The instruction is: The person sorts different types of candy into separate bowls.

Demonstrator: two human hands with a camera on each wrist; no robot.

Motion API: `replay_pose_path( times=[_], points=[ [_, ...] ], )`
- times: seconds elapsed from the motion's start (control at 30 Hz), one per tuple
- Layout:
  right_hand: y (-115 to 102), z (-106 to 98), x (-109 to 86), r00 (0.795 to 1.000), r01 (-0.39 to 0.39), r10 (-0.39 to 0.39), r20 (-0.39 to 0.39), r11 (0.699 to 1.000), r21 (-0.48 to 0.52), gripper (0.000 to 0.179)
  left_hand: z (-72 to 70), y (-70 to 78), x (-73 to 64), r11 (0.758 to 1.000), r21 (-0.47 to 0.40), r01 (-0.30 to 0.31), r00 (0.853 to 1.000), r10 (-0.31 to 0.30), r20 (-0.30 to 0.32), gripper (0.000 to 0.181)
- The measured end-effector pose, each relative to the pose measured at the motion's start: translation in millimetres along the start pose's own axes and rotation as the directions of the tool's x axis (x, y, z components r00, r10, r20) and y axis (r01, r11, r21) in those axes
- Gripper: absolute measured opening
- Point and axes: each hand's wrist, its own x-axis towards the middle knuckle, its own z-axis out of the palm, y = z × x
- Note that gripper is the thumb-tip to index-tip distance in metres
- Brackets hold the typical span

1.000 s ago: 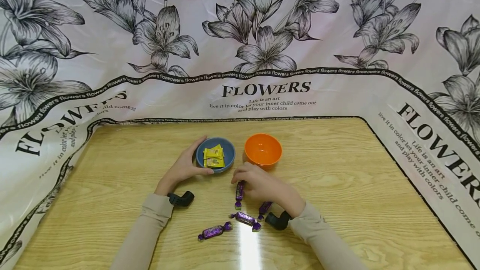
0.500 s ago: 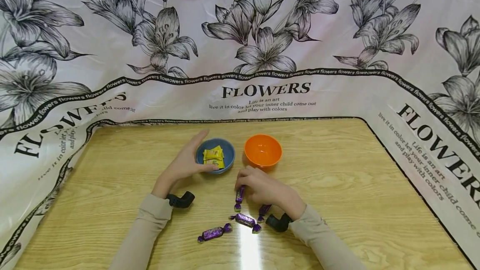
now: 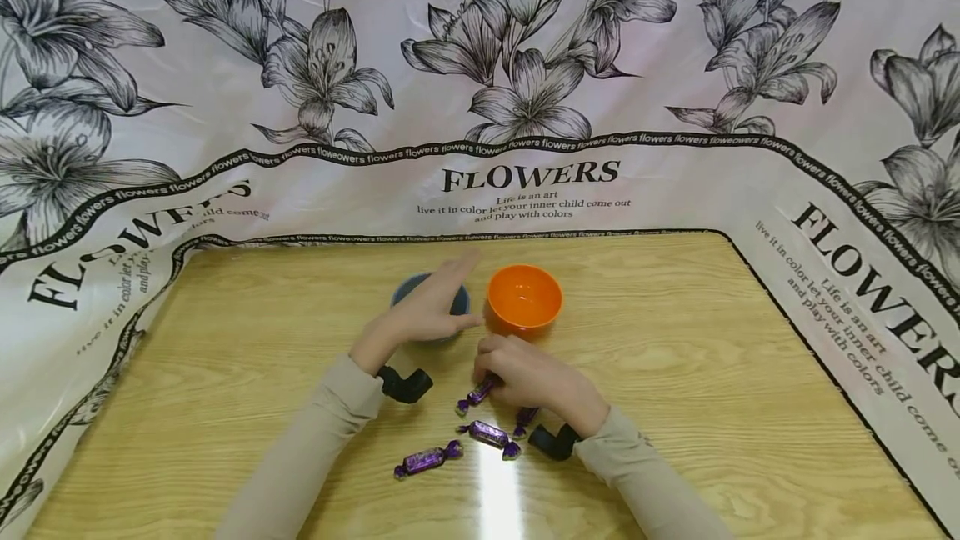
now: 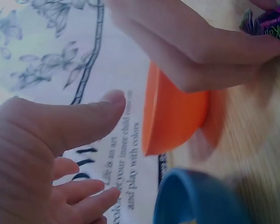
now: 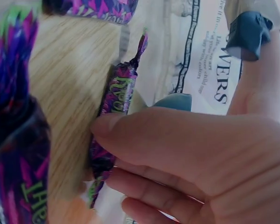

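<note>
My right hand [image 3: 534, 375] pinches a purple-wrapped twist candy [image 3: 478, 393] between thumb and fingers, just in front of the orange bowl [image 3: 525, 297]. In the right wrist view the thumb lies across the middle of this candy [image 5: 116, 95], its twisted ends sticking out on both sides. Fingers extended, my left hand [image 3: 422, 311] hovers over the blue bowl [image 3: 408, 286], thumb and fingertips reaching toward the orange bowl, and holds nothing. It covers the blue bowl's contents in the head view; the left wrist view shows only a sliver of yellow inside the blue bowl [image 4: 210, 198].
More purple candies lie on the wooden table [image 3: 675, 357]: one at the front left [image 3: 424, 461], one in the middle [image 3: 489, 433], and a third candy [image 3: 527, 418] partly under my right wrist. Flower-printed cloth [image 3: 525, 190] walls the back and sides.
My left hand has let go of the blue bowl and moved right across it, hiding the yellow packets. The pinched candy has swung from near upright to a slant in my right hand.
</note>
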Motion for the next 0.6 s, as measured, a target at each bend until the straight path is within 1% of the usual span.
replay_pose_path(
  times=[0.03,0.13,0.3,0.43,0.6],
  points=[
    [-0.8,-1.0,0.2,1.000,-0.014,0.014,0.017,1.000,-0.002,0.020,1.6,0.8,3.9,1.000,0.002,0.006,1.000,-0.006,0.020,0.092],
    [-3.3,-4.8,0.1,0.997,-0.050,0.050,0.061,0.999,-0.002,0.020,7.5,0.9,14.5,0.998,0.005,0.055,0.995,-0.055,0.083,0.095],
    [-8.6,-15.0,-2.6,0.991,-0.088,0.083,0.107,0.995,0.045,0.019,17.6,-0.7,31.5,0.994,0.046,0.099,0.982,-0.105,0.154,0.103],
    [-13.3,-24.6,-7.2,0.984,-0.120,0.110,0.143,0.991,0.065,0.020,23.5,0.2,43.8,0.990,0.104,0.093,0.977,-0.111,0.181,0.113],
    [-18.9,-37.0,-12.4,0.978,-0.145,0.135,0.158,0.988,0.050,0.018,28.7,3.2,56.0,0.981,0.162,0.108,0.973,-0.137,0.184,0.121]
  ],
)
